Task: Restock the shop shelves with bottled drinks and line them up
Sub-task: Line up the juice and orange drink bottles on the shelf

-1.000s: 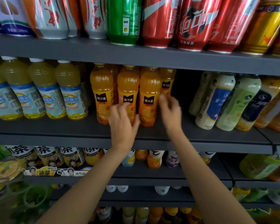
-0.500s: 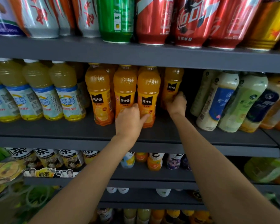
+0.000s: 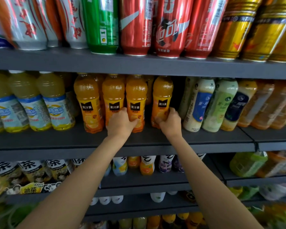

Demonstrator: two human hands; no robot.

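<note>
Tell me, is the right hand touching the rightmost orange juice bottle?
Touching. The head view shows the right hand curled round the rightmost orange juice bottle, near its base.

Top shelf: a row of upright cans, namely silver cans with red script (image 3: 30, 25), one green can (image 3: 102, 25), three red cola cans (image 3: 168, 28) and gold cans (image 3: 234, 30) at far right. Lowest shelves: white caps (image 3: 106, 199) of a row standing below, and a printed paper shelf tag (image 3: 31, 189) fixed to a shelf edge at lower left.
</note>
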